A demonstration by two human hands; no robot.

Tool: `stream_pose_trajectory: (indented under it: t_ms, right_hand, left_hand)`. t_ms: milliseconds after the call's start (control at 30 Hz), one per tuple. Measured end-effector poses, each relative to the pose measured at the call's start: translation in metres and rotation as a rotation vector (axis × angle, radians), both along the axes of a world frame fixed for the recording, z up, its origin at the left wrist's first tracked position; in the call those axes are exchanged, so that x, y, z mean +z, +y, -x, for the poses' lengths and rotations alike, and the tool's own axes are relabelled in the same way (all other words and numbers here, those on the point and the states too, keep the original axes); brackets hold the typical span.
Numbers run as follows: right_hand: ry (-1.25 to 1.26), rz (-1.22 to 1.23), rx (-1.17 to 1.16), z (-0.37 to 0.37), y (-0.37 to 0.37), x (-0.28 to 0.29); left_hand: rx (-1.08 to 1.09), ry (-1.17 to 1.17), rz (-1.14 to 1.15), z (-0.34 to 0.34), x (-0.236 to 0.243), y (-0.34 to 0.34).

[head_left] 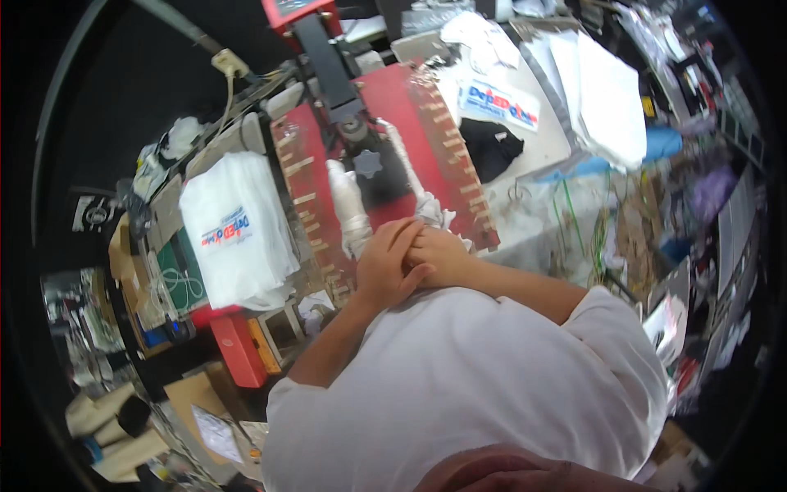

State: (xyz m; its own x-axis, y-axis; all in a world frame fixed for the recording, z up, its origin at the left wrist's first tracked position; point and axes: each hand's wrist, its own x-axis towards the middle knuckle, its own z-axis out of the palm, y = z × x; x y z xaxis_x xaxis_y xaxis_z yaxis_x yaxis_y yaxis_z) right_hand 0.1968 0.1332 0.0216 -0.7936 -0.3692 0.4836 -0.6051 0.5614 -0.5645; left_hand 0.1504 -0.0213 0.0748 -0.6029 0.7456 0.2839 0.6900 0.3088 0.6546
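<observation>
My left hand [385,264] lies over my right hand [441,252] in front of my white shirt. The left fingers stretch flat across the back of the right hand, with the thumb apart. The right fingers are hidden beneath. Both hands are at the near end of the heat press handle [348,201], whose two arms are wrapped in white material. Its crossbar is covered, so I cannot tell whether the right hand grips it. The red heat press plate [430,123] lies beyond, with a black star-shaped knob [368,164] in its middle.
A stack of printed white shirts [234,221] lies left of the press. At right are a printed transfer sheet [498,104], a black cloth [492,152] and white sheets [607,98]. Below the stack is a red box-like object [238,348]. Clutter fills the far right.
</observation>
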Motion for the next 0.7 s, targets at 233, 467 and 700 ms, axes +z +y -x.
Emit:
stream_pose_trajectory:
  t_ms: [233,467,700]
  right_hand:
    - [-0.054,0.146,0.015,0.004,0.002,-0.003]
    - [0.008,0.056,-0.041,0.018,0.000,-0.060]
    - [-0.302,0.716,-0.466,0.034,0.089,-0.051]
  left_hand:
    - [0.043,-0.020,-0.014,0.005,-0.017,-0.003]
    - [0.122,-0.015,-0.078,0.006,-0.094,-0.009]
    - [0.250,0.083,-0.122,0.000,-0.098,-0.015]
